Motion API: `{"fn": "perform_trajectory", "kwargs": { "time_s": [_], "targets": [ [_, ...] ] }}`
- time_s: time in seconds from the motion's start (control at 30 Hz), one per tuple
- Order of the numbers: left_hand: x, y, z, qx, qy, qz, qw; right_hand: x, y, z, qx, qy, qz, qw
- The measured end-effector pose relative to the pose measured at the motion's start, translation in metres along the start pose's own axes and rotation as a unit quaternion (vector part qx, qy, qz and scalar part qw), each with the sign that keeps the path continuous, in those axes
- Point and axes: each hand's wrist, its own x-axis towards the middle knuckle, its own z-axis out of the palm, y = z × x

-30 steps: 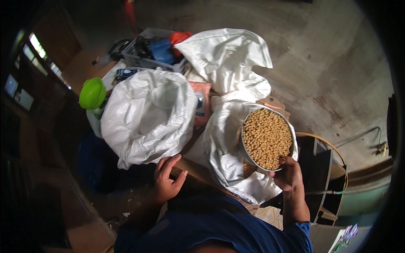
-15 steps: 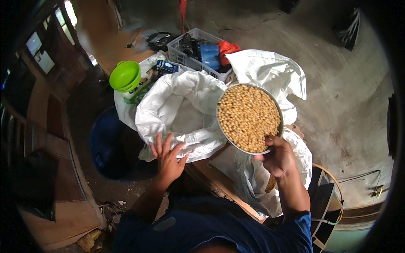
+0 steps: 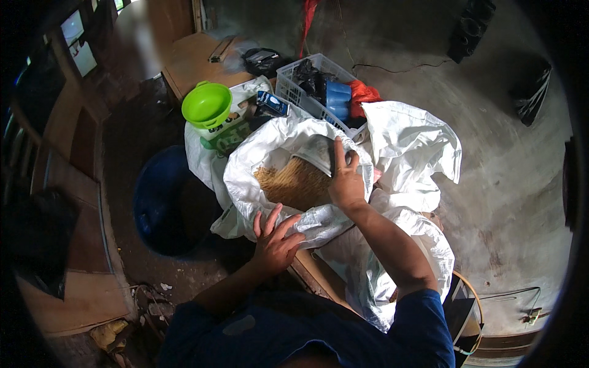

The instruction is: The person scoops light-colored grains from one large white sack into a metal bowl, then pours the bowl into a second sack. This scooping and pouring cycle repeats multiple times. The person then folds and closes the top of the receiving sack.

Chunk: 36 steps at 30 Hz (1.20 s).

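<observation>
My right hand (image 3: 347, 185) grips the rim of a round grey metal pan (image 3: 318, 152), tipped steeply inside the open mouth of a white woven sack (image 3: 242, 175). Tan beans (image 3: 294, 184) slide out of it in a blurred stream into the sack. My left hand (image 3: 276, 245) rests on the sack's near rim with its fingers spread. The pan's far side and underside are partly hidden by the sack and my hand.
A second white sack (image 3: 423, 239) stands at the near right, and another white sack cloth (image 3: 408, 141) lies behind it. Around them are a blue barrel (image 3: 161, 208), a lime green basin (image 3: 207, 104), a grey plastic crate (image 3: 294, 92) with bags, and a wooden table (image 3: 196, 61).
The pan, full of beans and level before, has moved left over the sack and been tipped, spilling beans. My left hand stays at the sack's near rim. The view has shifted slightly.
</observation>
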Motion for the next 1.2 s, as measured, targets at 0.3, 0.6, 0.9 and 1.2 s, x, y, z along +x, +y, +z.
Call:
{"fn": "perform_trajectory", "kwargs": {
  "time_s": [0.3, 0.6, 0.9, 1.2],
  "targets": [
    [-0.003, -0.005, 0.009, 0.008, -0.006, -0.023, 1.0, -0.015, -0.002, -0.014, -0.182, 0.141, -0.225, 0.947],
    [-0.007, 0.007, 0.007, 0.039, -0.004, -0.044, 0.998, -0.063, 0.072, -0.127, 0.206, 0.252, -0.095, 0.941],
    [-0.009, 0.044, 0.017, 0.082, 0.01, -0.043, 0.996, -0.234, 0.177, -0.15, 0.368, 0.319, 0.104, 0.867],
    [0.012, 0.123, 0.059, -0.333, -0.228, -0.028, 0.915, -0.339, 0.192, -0.114, 0.133, 0.199, 0.228, 0.944]
  ]
}}
